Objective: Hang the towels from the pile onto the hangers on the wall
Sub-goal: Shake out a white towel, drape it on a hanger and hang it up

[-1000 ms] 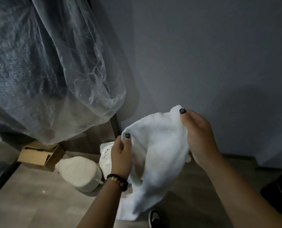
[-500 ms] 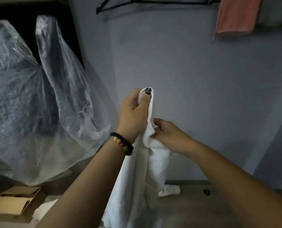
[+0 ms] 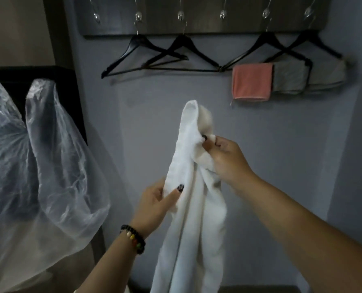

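Below the wall rack's left end, two black hangers [image 3: 154, 58] are bare; right-end hangers carry a pink cloth [image 3: 252, 81] and grey towels [image 3: 290, 78]. One long white towel [image 3: 193, 208] is pinched by left hand [image 3: 154, 205] and right hand [image 3: 225, 159], unhung.

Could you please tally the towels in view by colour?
White towel: 1, held by the left hand and right hand.
Pink towel: 1, on a hanger.
Grey towels: 2, on hangers.
Total: 4.
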The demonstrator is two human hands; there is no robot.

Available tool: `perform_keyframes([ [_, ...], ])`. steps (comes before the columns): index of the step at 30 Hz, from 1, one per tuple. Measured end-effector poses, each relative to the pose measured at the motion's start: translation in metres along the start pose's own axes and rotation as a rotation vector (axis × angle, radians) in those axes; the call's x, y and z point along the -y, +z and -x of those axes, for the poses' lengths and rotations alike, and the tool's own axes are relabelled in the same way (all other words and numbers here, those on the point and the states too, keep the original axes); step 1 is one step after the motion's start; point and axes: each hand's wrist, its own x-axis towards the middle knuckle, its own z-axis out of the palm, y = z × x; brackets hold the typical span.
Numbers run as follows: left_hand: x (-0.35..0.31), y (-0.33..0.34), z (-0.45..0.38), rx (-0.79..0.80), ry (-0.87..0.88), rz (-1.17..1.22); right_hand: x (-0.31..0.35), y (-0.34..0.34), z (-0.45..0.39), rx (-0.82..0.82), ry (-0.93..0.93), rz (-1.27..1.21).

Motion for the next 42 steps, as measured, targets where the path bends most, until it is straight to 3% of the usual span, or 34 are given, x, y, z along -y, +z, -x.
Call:
perform_keyframes([
  [2, 0.011, 0.006, 0.002, 0.105, -0.106, -0.040, 0.010, -0.019, -0.013, -0.078, -0.011, -0.007],
  [4, 0.018, 0.014, -0.005, 0.069, -0.150, -0.082, 0.018, -0.036, -0.026, -0.161, -0.026, 0.021],
  [8, 0.000, 0.032, -0.040, -0.350, -0.197, -0.007, 0.024, -0.066, -0.038, -0.220, -0.024, 0.206],
  [10, -0.017, 0.039, -0.061, -0.399, -0.203, 0.146, 0.018, -0.077, -0.035, -0.162, 0.005, 0.369],
  [13, -0.036, 0.052, -0.078, -0.352, -0.115, 0.180, 0.001, -0.086, -0.026, -0.127, 0.036, 0.506],
  [16, -0.053, 0.066, -0.081, -0.265, 0.006, 0.141, -0.004, -0.093, -0.010, -0.101, 0.050, 0.362],
  [21, -0.082, 0.080, -0.083, -0.023, 0.281, -0.200, -0.003, -0.095, 0.019, 0.337, 0.090, 0.345],
  [23, -0.084, 0.083, -0.084, 0.015, 0.309, -0.247, -0.008, -0.090, 0.025, 0.309, 0.056, 0.478],
  [25, -0.079, 0.083, -0.082, 0.023, 0.293, -0.234, -0.016, -0.087, 0.027, 0.175, 0.002, 0.579],
  [29, -0.049, 0.065, -0.057, -0.085, 0.148, -0.162, -0.036, -0.082, 0.026, -0.084, -0.075, 0.519],
  [32, -0.001, 0.049, -0.018, -0.094, -0.033, -0.269, -0.051, -0.070, 0.027, -0.286, -0.073, 0.426],
  [34, 0.029, 0.043, 0.007, -0.041, -0.186, -0.296, -0.058, -0.063, 0.029, -0.337, -0.060, 0.352],
  [37, 0.062, 0.050, 0.040, 0.028, -0.354, -0.060, -0.063, -0.054, 0.037, -0.361, -0.050, 0.301],
  [42, 0.071, 0.058, 0.051, -0.418, -0.513, 0.169, -0.076, -0.044, 0.067, -0.336, 0.018, 0.319],
])
